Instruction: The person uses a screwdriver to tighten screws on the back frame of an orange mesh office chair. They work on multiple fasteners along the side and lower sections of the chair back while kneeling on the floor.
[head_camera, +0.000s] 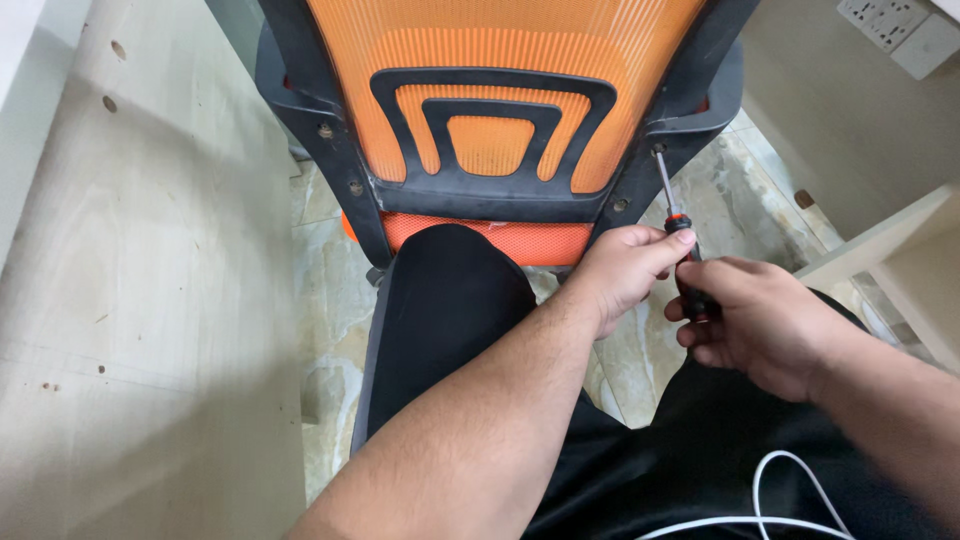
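Observation:
An office chair with an orange mesh back (500, 60) and a black plastic frame (490, 195) stands right in front of me, its back turned to me. A screwdriver (668, 195) with a metal shaft and a black and red handle has its tip in a screw hole on the frame's right upright. My right hand (765, 325) grips the handle. My left hand (625, 270) pinches the handle's upper end beside it. My knee in black trousers (450, 300) presses against the chair's lower edge.
A pale wooden panel (140, 300) with small drilled holes fills the left side. Another light wooden board (900, 250) juts in at the right. A wall socket (885, 20) sits at the top right. Marbled floor tiles (330, 300) show below, and a white cable (780, 500) lies across my lap.

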